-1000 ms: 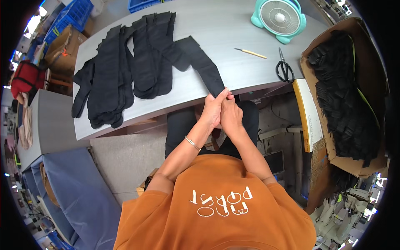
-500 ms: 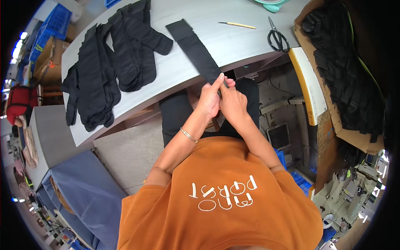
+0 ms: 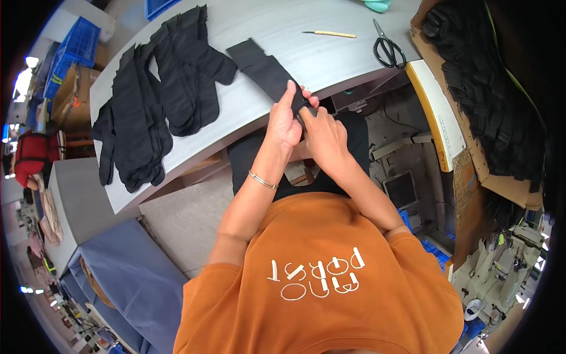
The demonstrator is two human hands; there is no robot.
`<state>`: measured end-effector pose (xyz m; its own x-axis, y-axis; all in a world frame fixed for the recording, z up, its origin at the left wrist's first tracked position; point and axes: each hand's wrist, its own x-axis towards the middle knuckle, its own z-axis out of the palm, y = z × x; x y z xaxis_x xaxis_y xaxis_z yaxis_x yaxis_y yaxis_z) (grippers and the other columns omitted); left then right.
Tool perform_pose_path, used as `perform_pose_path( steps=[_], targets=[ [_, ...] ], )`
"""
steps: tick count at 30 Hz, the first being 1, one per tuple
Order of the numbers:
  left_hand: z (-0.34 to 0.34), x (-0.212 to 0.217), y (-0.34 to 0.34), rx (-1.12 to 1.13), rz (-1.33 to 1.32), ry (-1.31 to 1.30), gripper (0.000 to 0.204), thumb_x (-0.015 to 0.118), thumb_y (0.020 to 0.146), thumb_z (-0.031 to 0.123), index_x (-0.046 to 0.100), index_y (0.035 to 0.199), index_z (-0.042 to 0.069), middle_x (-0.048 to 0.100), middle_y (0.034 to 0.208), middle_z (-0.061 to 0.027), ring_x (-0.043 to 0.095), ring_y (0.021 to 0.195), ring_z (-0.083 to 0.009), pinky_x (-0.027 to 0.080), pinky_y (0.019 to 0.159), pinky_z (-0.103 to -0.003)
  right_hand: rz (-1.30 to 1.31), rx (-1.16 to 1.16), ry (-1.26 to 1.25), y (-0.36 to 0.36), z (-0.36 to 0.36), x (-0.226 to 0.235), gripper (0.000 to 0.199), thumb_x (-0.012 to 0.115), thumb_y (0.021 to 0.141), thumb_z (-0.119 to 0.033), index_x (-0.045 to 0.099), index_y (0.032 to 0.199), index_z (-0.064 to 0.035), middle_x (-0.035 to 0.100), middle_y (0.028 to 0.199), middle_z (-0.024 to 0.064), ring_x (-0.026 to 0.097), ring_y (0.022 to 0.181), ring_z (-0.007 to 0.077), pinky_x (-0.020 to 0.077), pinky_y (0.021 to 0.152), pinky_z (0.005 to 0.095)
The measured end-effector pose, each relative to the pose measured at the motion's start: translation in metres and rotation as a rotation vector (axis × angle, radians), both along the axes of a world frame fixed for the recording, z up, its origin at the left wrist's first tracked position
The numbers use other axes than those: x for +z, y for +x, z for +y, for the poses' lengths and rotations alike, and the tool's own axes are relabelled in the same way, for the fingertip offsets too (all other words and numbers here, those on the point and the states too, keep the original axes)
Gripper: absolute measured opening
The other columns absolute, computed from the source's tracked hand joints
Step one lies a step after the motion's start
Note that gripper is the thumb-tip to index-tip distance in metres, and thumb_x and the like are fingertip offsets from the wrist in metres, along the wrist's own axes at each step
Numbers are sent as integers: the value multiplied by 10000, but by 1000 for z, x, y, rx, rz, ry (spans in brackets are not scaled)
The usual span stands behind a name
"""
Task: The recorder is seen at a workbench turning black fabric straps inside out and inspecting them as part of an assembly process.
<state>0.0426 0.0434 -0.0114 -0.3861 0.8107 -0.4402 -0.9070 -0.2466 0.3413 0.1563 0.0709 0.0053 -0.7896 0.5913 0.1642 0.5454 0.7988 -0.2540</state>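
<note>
Cloth strip [image 3: 266, 72] — gripped by left hand [image 3: 283, 122] and right hand [image 3: 326, 135] — extends beyond their fingers

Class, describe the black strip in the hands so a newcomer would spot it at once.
Start at the pale grey table across the top. At its near edge, the left hand and right hand grip one black strip slanting up and leftward. Unlike the overlapping black pieces to its left, it alone is held.

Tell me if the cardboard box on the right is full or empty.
Not empty: black fabric pieces are heaped along the cardboard box. How deep they go cannot be told.
</note>
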Motion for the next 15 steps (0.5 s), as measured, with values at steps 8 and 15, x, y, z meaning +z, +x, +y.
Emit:
perform_pose_path(
  steps=[8,15],
  targets=[
    [-3,-5,40,-18,128,-77,244,679,944,248,615,945,13,660,891,-114,662,844,-225,563,811,-370,-191,-196,33,2,-5,-12,326,566,875,-164,589,1199,-201,612,884,125,672,776,256,532,568,368],
    [-9,-20,-6,-170,111,-78,276,671,946,247,590,1065,12,650,1075,-118,630,1021,-236,525,947,-404,-141,-125,9,14,-13,4,255,701,775,-244,612,1000,-161,603,994,159,646,830,250,532,659,359]
  ],
)
